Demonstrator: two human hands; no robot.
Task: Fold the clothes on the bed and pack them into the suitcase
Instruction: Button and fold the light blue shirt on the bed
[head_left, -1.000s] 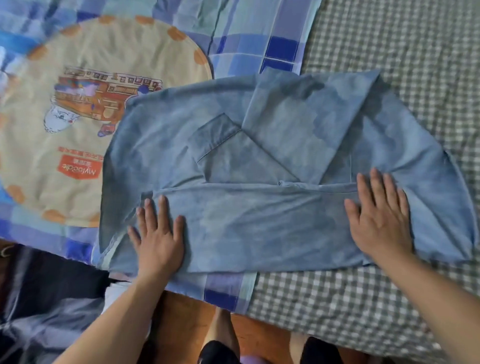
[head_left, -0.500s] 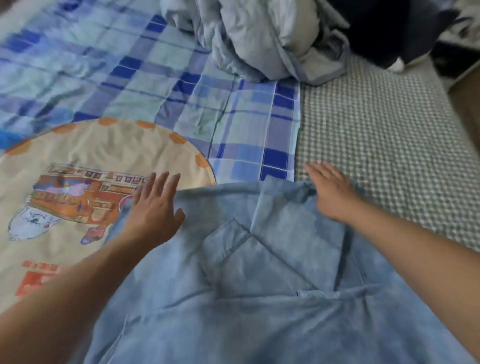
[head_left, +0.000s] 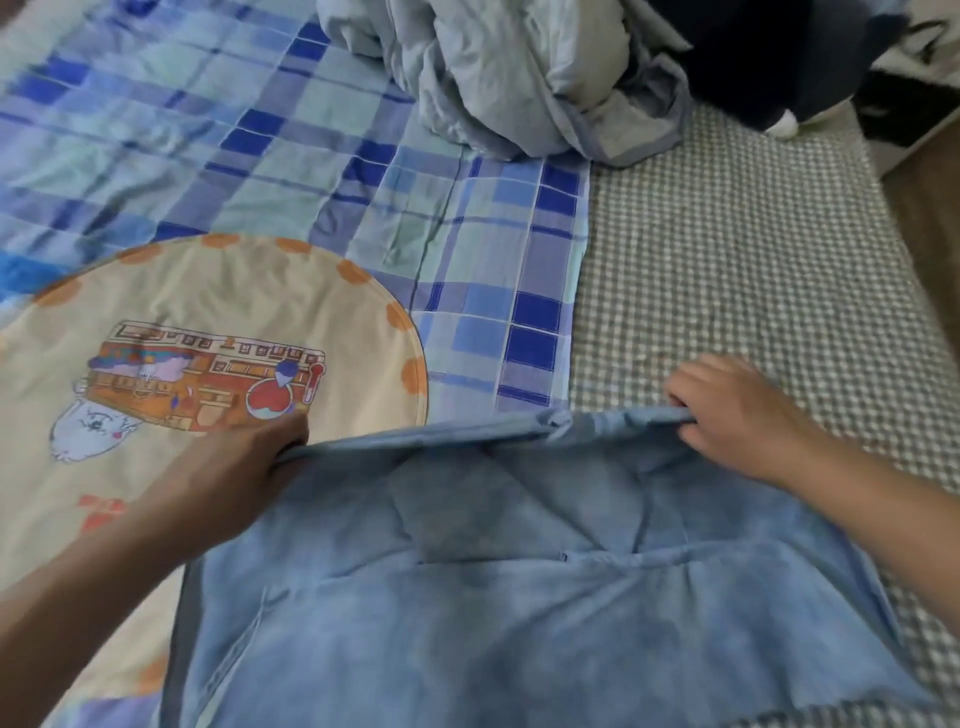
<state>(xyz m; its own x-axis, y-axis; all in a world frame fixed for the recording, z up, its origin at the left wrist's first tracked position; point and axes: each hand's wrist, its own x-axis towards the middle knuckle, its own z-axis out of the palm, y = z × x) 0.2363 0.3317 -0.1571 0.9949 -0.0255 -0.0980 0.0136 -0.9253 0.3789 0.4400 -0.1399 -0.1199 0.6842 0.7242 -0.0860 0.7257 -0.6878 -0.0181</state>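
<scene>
Both hands have the far edge of the blue denim shirt (head_left: 519, 597) pinched, left hand (head_left: 244, 462) at 1 corner, right hand (head_left: 732, 410) at the other. The shirt's spread on the bed, half over a plaid sheet (head_left: 260, 156) and half over a gingham cover (head_left: 727, 260).

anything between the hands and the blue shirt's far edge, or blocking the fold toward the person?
Nothing visible. Left hand and right hand both grip the far edge of the light blue denim shirt; only shirt fabric lies nearer. No suitcase in view.
</scene>
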